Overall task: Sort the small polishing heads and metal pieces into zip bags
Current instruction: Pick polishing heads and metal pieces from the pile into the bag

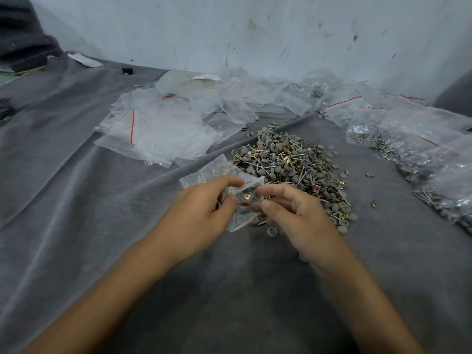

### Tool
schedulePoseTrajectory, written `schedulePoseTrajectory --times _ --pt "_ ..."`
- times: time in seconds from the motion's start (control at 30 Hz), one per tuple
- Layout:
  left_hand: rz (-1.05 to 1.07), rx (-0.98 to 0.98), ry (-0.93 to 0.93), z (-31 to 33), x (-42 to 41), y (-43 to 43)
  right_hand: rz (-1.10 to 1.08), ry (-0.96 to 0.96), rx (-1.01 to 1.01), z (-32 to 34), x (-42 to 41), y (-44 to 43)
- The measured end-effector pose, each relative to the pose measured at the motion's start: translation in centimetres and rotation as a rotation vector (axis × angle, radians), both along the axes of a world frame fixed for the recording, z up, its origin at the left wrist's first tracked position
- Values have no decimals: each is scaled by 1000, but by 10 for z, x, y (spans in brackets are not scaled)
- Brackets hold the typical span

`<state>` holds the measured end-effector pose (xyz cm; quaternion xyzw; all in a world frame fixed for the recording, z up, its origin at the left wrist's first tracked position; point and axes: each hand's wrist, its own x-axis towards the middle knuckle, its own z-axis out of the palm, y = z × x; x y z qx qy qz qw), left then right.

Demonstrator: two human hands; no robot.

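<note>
Both hands meet at the centre of the grey cloth. The left hand grips a small clear bag holding a few pieces, and the right hand pinches its right edge. The loose pile spreads from 12 to 3 o'clock, touching the right hand. Empty bags lie at 11, filled bags at 2. Bare cloth stretches from 6 to 9.

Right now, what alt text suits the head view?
Left hand and right hand pinch a small clear bag holding a few parts, near a pile of grey polishing heads and metal pieces on grey cloth. Empty bags lie left, filled bags right.
</note>
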<state>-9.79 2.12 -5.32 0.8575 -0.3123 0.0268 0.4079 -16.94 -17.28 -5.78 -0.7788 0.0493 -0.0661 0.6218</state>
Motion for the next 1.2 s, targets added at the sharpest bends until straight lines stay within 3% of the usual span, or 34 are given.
schedulePoseTrajectory --times 0.23,0.47,0.6,0.83,1.0,1.2 --pt "11 -1 0 0 3 2 -37 -69 -104 2 -3 -11" --pt "36 -31 4 -1 7 6 112 71 -769 -5 -9 -19" --pt "22 -24 11 -2 6 5 92 63 -841 -4 -8 -18" --pt "6 -7 18 -1 2 3 -8 62 -707 -2 -12 -22" --pt "-3 14 19 0 -2 0 -28 -56 -267 5 -10 -12" --pt "-17 19 17 2 -6 -2 -95 -89 101 1 1 3"
